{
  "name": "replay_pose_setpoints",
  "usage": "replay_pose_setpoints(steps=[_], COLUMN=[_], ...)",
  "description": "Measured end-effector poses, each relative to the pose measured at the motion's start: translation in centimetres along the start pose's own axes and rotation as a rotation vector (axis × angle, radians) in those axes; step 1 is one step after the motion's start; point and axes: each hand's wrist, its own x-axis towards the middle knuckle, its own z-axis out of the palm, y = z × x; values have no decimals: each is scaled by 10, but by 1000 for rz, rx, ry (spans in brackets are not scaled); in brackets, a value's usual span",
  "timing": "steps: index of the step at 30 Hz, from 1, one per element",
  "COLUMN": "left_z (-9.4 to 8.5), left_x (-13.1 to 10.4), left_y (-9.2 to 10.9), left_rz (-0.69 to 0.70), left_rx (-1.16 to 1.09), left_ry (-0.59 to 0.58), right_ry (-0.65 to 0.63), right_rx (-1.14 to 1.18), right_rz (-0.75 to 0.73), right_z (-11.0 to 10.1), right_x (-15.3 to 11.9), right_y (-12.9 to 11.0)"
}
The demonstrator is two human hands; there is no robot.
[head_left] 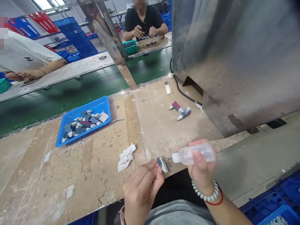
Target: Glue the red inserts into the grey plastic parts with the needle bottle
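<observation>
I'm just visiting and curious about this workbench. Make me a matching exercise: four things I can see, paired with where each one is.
Things:
1. squeeze bottle
2. small grey piece
3. blue tray
4. crumpled white cloth

Places:
A. on the bench, full of cut pieces
B. in the right hand
C. lying loose on the bench near the front edge
D. pinched in the left hand

Pairs: 1-B, 2-D, 3-A, 4-C
</observation>
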Motion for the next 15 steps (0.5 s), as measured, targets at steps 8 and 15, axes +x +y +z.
replay_pose_setpoints(steps=[8, 15], left_z=[3, -1], left_x=[-3, 0], left_y=[1, 1], left_rz=[-71, -103], left_rx=[-46, -62], left_ry=[-1, -22], right_ry=[-68, -151], right_rx=[-100, -191], right_rz=[-89, -165], right_z=[5, 6], right_x=[4, 6], right_y=[-12, -16])
